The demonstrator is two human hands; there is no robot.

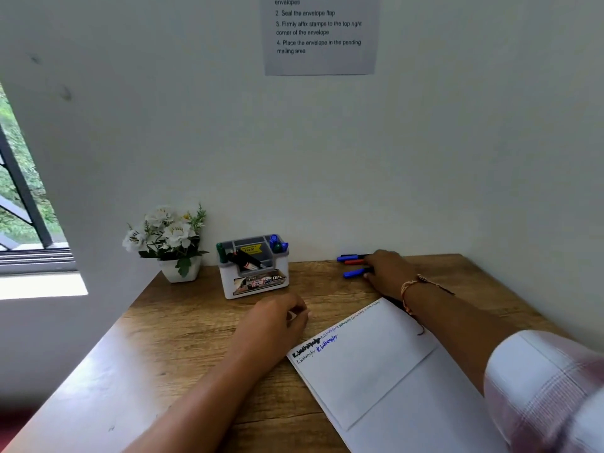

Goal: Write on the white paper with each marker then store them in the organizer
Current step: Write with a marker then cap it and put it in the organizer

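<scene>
Three slim plastic markers lay at the 1 o'clock corner of the brown wooden desk [183,325], near the wall: a blue-and-black marker [348,257], a red marker [354,262] and, nearest, a blue marker [353,273]. Each lay flat, its long axis running 9 to 3 o'clock, the visible ends pointing to 9. The right hand [389,271] covered their 3 o'clock ends; whether its fingers pinched one could not be told. Such markers likely handle light, rigid and smooth, prone to rolling, best pinched mid-barrel. The left hand [274,318] rested curled at 9 o'clock of the white paper sheet [376,364]; whether it held anything was unclear. The white-and-grey plastic organizer [255,279] stood at 11 o'clock.
</scene>
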